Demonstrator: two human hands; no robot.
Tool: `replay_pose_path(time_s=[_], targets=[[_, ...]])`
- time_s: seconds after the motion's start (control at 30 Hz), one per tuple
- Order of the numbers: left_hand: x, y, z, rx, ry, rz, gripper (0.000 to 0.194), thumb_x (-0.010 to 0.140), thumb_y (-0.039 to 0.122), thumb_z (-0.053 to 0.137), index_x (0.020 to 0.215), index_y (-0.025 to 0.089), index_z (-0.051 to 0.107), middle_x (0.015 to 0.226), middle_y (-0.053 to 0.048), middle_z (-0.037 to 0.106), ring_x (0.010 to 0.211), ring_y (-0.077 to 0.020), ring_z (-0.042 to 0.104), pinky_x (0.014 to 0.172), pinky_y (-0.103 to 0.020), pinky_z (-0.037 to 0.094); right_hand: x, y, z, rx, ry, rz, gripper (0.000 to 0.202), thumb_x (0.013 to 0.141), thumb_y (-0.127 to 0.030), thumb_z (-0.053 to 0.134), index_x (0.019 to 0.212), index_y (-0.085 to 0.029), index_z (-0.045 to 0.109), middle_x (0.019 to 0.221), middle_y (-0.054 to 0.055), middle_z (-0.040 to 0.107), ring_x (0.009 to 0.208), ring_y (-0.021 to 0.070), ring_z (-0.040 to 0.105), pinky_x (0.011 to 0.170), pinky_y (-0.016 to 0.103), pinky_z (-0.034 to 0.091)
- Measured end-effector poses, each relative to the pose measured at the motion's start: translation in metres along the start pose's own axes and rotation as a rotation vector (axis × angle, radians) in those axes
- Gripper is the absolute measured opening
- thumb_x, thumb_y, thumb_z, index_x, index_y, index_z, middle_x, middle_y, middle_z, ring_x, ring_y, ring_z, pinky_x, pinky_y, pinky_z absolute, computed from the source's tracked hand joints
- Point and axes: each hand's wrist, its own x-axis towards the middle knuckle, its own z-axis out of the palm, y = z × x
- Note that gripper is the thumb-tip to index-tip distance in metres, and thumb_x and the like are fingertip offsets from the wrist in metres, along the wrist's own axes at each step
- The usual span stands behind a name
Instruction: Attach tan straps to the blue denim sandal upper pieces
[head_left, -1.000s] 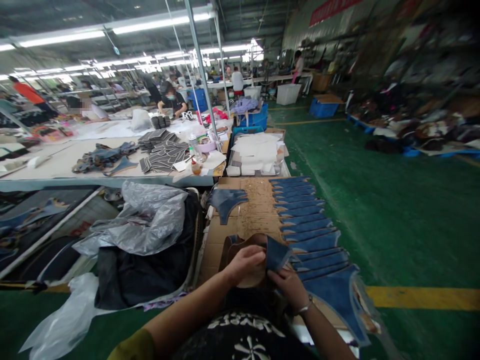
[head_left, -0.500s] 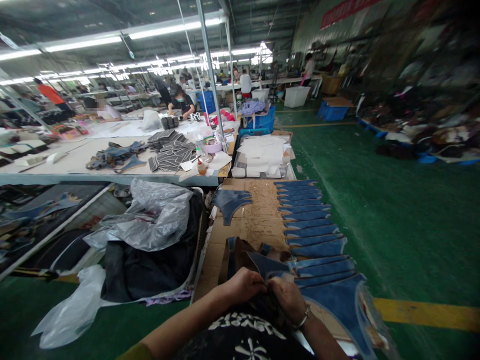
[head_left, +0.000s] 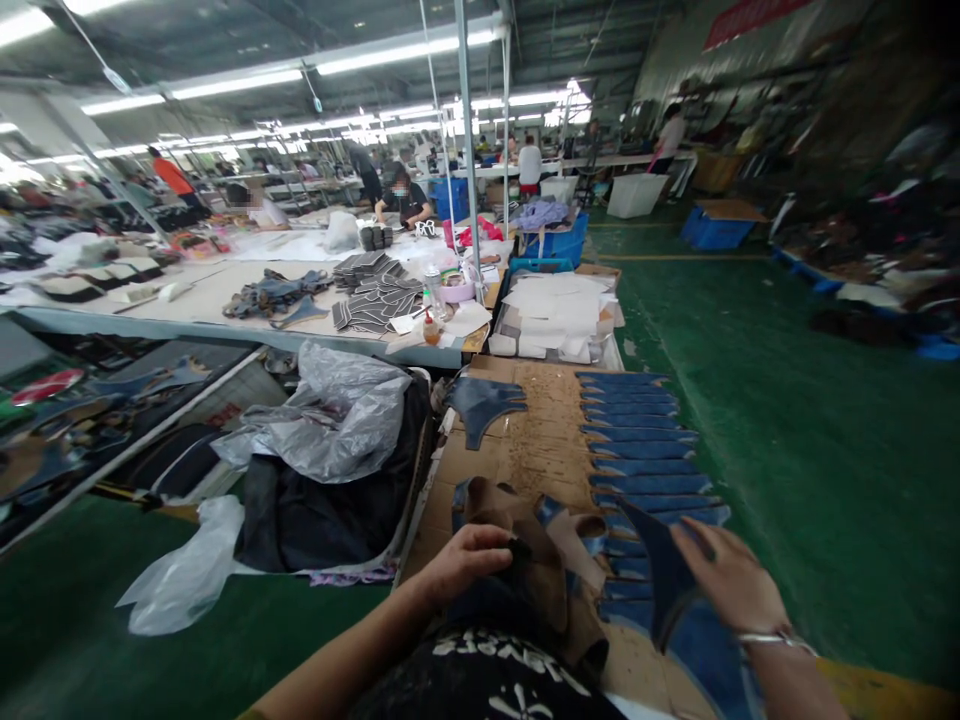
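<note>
My right hand (head_left: 731, 575) is closed on a curved, dark blue leather piece (head_left: 660, 565), holding it tilted over the right side of the cardboard-covered surface. Beneath it, a row of overlapping blue leather pieces (head_left: 641, 435) runs away from me. My left hand (head_left: 472, 560) is at a loose heap of leather pieces (head_left: 551, 545) with brown undersides, close to my body. Its fingers are bent together at the edge of a piece, with a small dark bit at the fingertips. Farther off, one blue leather piece (head_left: 484, 405) lies flat by itself on the cardboard (head_left: 547, 420).
To the left stands a bin with black cloth (head_left: 315, 520) and clear plastic (head_left: 345, 410). Ahead are a box of white sheets (head_left: 559, 305) and a long worktable (head_left: 195, 285) holding stacked grey pieces. A metal pole (head_left: 466, 130) rises there. People work farther back.
My hands have parted. The right one has moved right, carrying a blue leather piece over the row; the left stays by the heap. The view has turned left.
</note>
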Motion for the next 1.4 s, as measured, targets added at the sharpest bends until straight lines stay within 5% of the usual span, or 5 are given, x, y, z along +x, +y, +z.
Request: replay_pose_path(time_s=[0.27,0.4,0.87,1.13,1.4], targets=[[0.000,-0.004,0.008,0.072,0.219,-0.005,0.031,0.065,0.041,0.067,0.071,0.010,0.064,0.062,-0.002,0.059,0.058,-0.0112,0.050,0.056,-0.021,0.036,-0.027,-0.143,0.013,0.487,-0.385,-0.248,0.024,0.084,-0.037,0.048,0.095,-0.025,0.065,0.095,0.004,0.069,0.090,0.0180,0.062,0.080,0.029,0.049],[0.000,-0.004,0.007,0.129,0.287,0.021,0.025,0.063,0.036,0.066,0.064,0.011,0.061,0.054,0.003,0.049,0.054,-0.0084,0.040,0.051,-0.020,0.029,-0.035,-0.183,0.012,0.635,-0.489,-0.258,0.020,0.083,-0.032,0.049,0.088,-0.024,0.066,0.086,0.003,0.070,0.081,0.0165,0.062,0.073,0.026,0.049],[-0.005,-0.017,0.000,0.293,0.259,0.083,0.009,0.065,0.017,0.050,0.064,0.012,0.057,0.058,0.004,0.041,0.059,-0.0090,0.037,0.052,-0.020,0.028,-0.047,-0.206,0.027,0.505,-0.504,-0.285,0.017,0.079,-0.022,0.047,0.070,-0.020,0.062,0.070,0.001,0.063,0.069,0.0146,0.057,0.065,0.026,0.041],[-0.012,-0.013,0.002,0.300,0.245,0.072,0.013,0.064,0.017,0.048,0.066,0.013,0.060,0.061,0.003,0.046,0.061,-0.0106,0.041,0.056,-0.020,0.032,-0.046,-0.203,0.047,0.686,-0.739,0.053,0.018,0.071,-0.023,0.049,0.058,-0.017,0.061,0.052,-0.002,0.057,0.053,0.0130,0.052,0.050,0.023,0.038],[-0.010,-0.014,-0.009,0.288,0.196,-0.044,0.027,0.066,0.037,0.063,0.059,0.013,0.053,0.054,0.006,0.038,0.051,-0.0069,0.033,0.047,-0.020,0.024,-0.054,-0.208,0.039,0.610,-0.642,-0.099,0.021,0.075,-0.027,0.048,0.065,-0.019,0.064,0.061,0.000,0.064,0.059,0.0145,0.056,0.056,0.025,0.041]])
